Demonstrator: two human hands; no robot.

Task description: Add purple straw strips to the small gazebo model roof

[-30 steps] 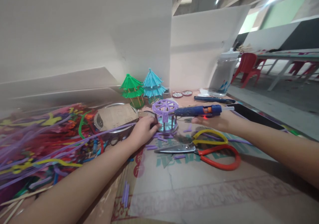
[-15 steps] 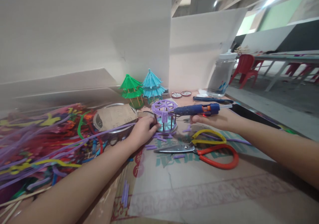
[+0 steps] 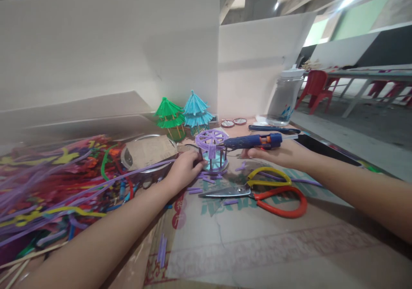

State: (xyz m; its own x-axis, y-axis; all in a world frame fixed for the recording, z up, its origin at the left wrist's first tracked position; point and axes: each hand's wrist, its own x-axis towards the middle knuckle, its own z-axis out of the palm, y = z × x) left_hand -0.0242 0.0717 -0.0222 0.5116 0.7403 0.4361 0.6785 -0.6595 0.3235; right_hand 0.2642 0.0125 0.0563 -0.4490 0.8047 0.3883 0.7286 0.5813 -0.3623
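A small round frame (image 3: 211,138) with a purple spoked top stands on dark posts over a light blue base (image 3: 219,162). My left hand (image 3: 185,169) is closed at its left side, fingertips at the lower edge. My right hand (image 3: 273,152) is wrapped round a blue glue gun (image 3: 247,142), held level with its nozzle touching or very near the purple top. Scissors with yellow and orange handles (image 3: 280,211) lie in front, blades pointing left. Short purple strips (image 3: 195,190) are scattered near the base.
Green (image 3: 170,111) and blue (image 3: 195,109) roofed models stand behind. Coloured pipe cleaners (image 3: 64,182) heap at left beside a metal tray (image 3: 149,152). A water bottle (image 3: 285,97) and a blue cutter (image 3: 273,129) are at the back right.
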